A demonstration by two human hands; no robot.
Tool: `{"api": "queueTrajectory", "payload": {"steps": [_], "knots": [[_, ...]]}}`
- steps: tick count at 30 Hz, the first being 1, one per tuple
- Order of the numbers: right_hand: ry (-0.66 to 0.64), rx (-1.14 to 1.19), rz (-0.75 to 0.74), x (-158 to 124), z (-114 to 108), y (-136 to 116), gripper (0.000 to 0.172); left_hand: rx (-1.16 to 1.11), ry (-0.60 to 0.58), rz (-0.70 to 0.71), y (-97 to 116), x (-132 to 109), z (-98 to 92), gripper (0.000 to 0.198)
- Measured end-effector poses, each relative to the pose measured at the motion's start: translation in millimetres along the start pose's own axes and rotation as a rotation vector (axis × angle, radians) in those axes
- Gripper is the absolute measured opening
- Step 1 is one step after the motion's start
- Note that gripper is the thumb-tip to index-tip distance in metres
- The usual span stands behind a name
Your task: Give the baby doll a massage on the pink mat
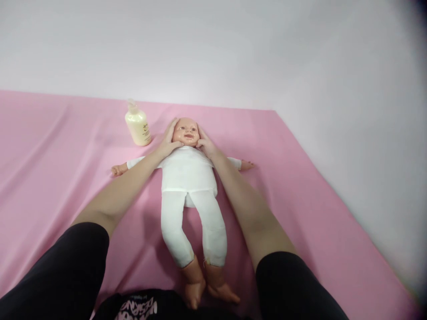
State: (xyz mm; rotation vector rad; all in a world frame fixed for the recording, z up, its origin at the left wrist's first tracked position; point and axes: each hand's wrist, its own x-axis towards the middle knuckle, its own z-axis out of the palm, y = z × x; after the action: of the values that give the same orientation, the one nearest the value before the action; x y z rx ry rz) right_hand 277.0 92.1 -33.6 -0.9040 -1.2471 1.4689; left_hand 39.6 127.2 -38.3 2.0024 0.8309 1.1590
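A baby doll [189, 171] in a white top and white trousers lies on its back, feet towards me and arms spread. Its bare head [185, 131] is cupped between my two hands. On the left side of the head, my left hand [169, 138] rests along the cheek, thumb by the jaw and fingers reaching up past the ear. My right hand [206, 142] cups the opposite cheek in the same way, its thumb near the chin. The farther fingertips are partly hidden around the head.
A pump bottle [138, 128] of pale yellow liquid stands to the left of the doll's head. Pink cloth [66, 146] with some creases covers the surface under the doll. Its edges run along the back and down the right, with a pale grey area [213, 49] beyond.
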Motion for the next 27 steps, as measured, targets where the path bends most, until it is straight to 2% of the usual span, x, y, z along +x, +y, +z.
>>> {"api": "queueTrajectory", "payload": {"steps": [6,17,22,27], "knots": [[-0.006,0.008,-0.010,-0.4,0.2,0.2,0.139,0.000,0.023,-0.025,3.6,-0.5,1.1,0.126],[0.008,0.008,-0.009,-2.2,2.2,-1.6,0.147,-0.013,0.020,-0.016,7.2,-1.9,0.3,0.126],[-0.005,0.005,-0.026,1.6,-1.4,3.2,0.138,-0.002,0.017,-0.005,3.6,-1.6,0.0,0.127],[0.019,0.005,-0.013,4.1,-2.8,6.1,0.141,0.027,0.014,0.006,2.5,-2.4,-1.5,0.128]]}}
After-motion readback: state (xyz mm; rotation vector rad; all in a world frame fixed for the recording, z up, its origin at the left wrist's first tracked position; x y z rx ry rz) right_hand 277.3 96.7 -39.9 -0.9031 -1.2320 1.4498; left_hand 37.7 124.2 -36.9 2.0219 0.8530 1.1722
